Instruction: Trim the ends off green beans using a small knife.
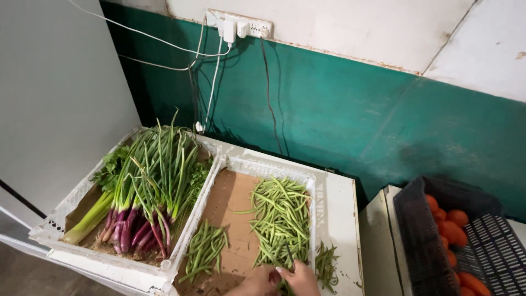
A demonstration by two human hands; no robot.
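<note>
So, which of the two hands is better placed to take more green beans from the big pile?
Probably the right hand: it already lies on the near end of the big pile of green beans. The left hand rests beside it, over the bare brown liner.

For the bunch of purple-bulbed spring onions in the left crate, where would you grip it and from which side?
Grip the spring onions around the pale stalks just above the purple bulbs, where the bunch is narrowest and looks firmest. Come from above at the crate's near end, since the bulbs point that way and the green tops fan out toward the wall. The hands are at the green beans in the next crate.
</note>
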